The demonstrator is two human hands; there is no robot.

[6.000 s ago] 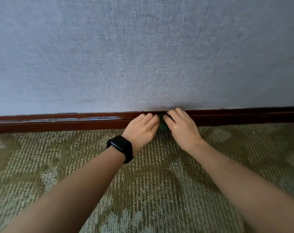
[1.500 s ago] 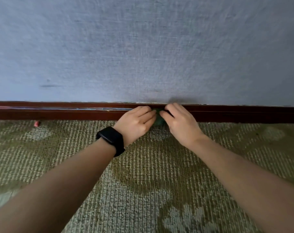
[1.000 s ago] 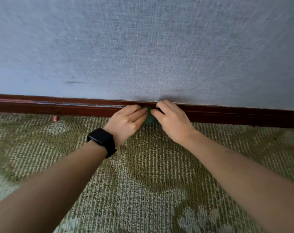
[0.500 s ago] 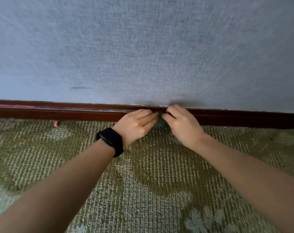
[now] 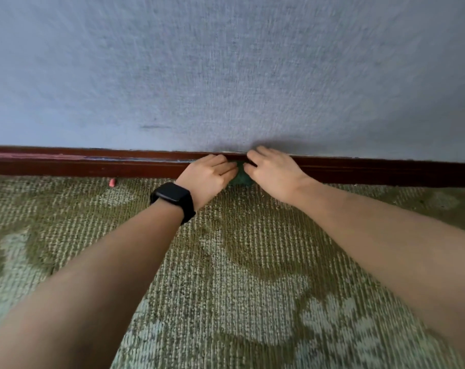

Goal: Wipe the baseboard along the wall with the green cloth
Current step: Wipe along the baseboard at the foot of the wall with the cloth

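Note:
A dark red-brown baseboard (image 5: pixel 93 165) runs along the foot of a grey-blue textured wall (image 5: pixel 226 75). Both my hands press a small dark green cloth (image 5: pixel 240 178) against the baseboard near the middle of the view. My left hand (image 5: pixel 207 177), with a black watch on its wrist, covers the cloth's left side. My right hand (image 5: pixel 272 171) covers the right side, its fingertips on the baseboard's top edge. Only a small patch of the cloth shows between the hands.
Green and beige patterned carpet (image 5: pixel 226 275) covers the floor up to the baseboard. A small pink scrap (image 5: pixel 112 182) lies on the carpet by the baseboard, to the left of my hands. A short dark mark (image 5: pixel 154 127) is on the wall.
Over the last six seconds both hands and the cloth slid rightward along the baseboard; the pink scrap came into view on the left. In the last half second the hands barely shifted.

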